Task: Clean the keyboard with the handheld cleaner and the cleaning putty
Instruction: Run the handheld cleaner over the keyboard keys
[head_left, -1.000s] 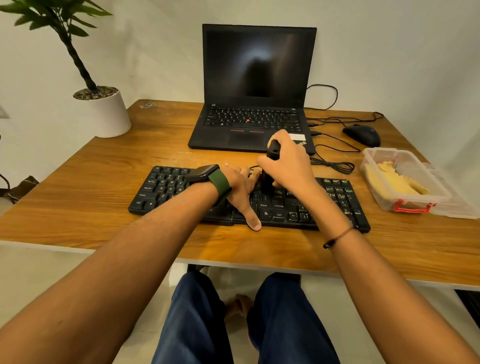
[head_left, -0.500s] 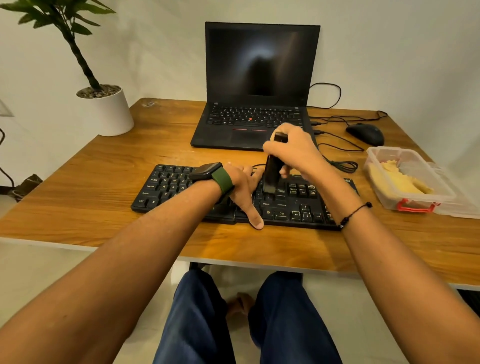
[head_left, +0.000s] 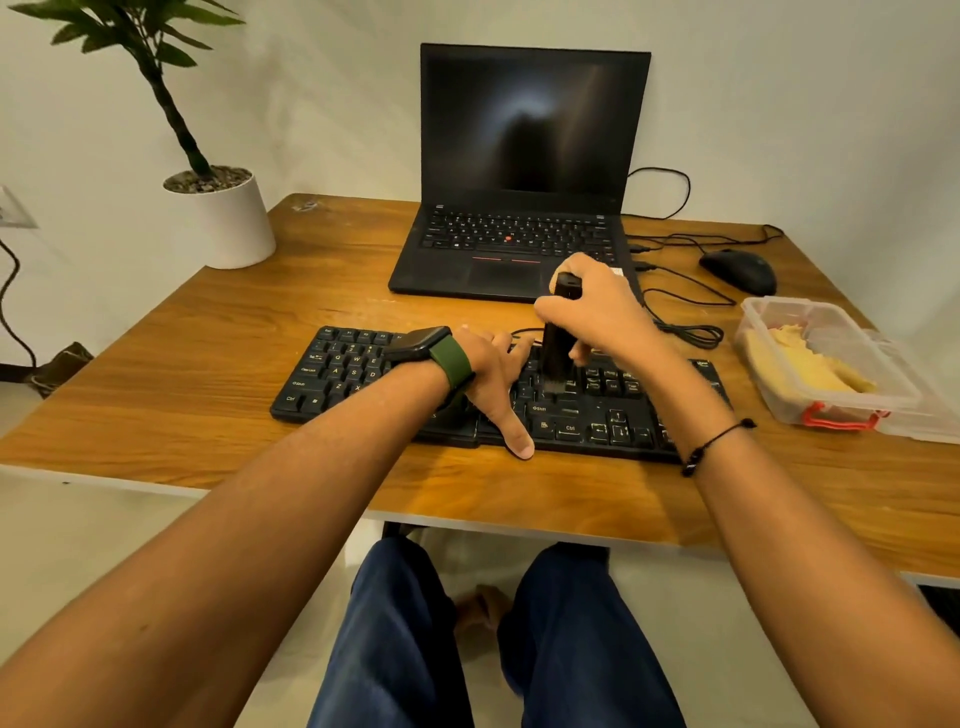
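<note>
Right hand (head_left: 597, 312) fingers clenched round upright handheld cleaner (head_left: 560, 343), brush tip on keyboard (head_left: 343, 369), left hand (head_left: 493, 374) fingers released, flat on keys beside it

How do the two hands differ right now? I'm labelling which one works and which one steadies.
The right hand grips the upright handheld cleaner, fingers curled round it; the left hand lies flat, fingers straight. The right hand is raised above the keys, brush end down on them; the left hand presses on the keyboard, thumb over its near edge. The left wrist bears a green-strapped watch, the right a thin black cord. Both are over the keyboard.
</note>
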